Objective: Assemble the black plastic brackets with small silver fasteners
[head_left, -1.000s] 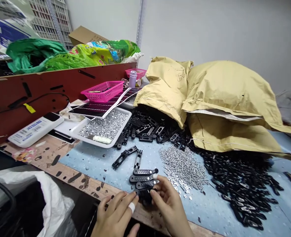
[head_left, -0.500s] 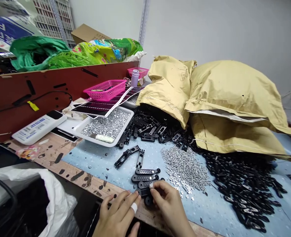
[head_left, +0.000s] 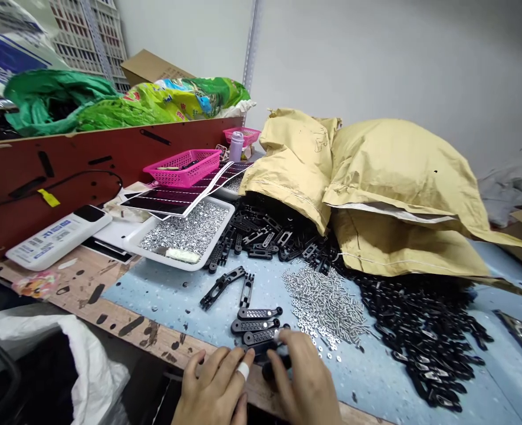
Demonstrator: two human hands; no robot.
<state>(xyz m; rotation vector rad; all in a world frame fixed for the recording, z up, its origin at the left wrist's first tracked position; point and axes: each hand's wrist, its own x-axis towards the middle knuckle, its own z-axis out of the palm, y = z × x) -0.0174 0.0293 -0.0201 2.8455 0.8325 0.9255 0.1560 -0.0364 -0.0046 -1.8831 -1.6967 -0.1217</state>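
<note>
Here, at the lower centre of the frame, the left hand (head_left: pixel 214 383) is laid with its fingers loosely spread and slightly bent, their tips placed beside a dark arm-like part (head_left: pixel 261 349); a white band is worn on one finger. The right hand (head_left: pixel 305 375) is curled over the same part from the other side, with thumb and forefinger kept apart around it; whether anything is pinched cannot be told, since the contact is partly covered. A black round piece (head_left: pixel 268 370) is seen between the hands, close to the right thumb.

Just above, three patterned black arms (head_left: pixel 255 326) are lined up nearly side by side, and two slotted black frames (head_left: pixel 222 287) are set down beyond them on the blue-covered worktop (head_left: pixel 167 295). Silver pins (head_left: pixel 331 301) are heaped right of centre, and black pieces (head_left: pixel 424 330) are piled at the lower right. Left of centre, small metal bits are held in a white tray (head_left: pixel 130 242), behind which a pink basket (head_left: pixel 183 168) is rested on dark sheets (head_left: pixel 163 200). Tan sacks (head_left: pixel 393 165) are stacked at the upper right.
</note>
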